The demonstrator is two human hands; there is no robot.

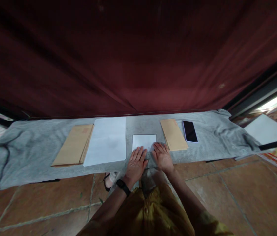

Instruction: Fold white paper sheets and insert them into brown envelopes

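A small folded white sheet (143, 141) lies on the grey cloth (30, 144) in front of me. My left hand (136, 163) rests flat with fingers stretched, its fingertips on the sheet's near left edge. My right hand (162, 156) lies flat beside it, fingers spread, touching the sheet's near right corner. Neither hand holds anything. A black band (123, 186) sits on my left wrist.
A stack of white paper (107, 141) and a pile of brown envelopes (75, 144) lie to the left. More brown envelopes (173, 134) and a black phone (189, 131) lie to the right. A dark red curtain (128, 55) hangs behind. Tiled floor (227, 193) surrounds me.
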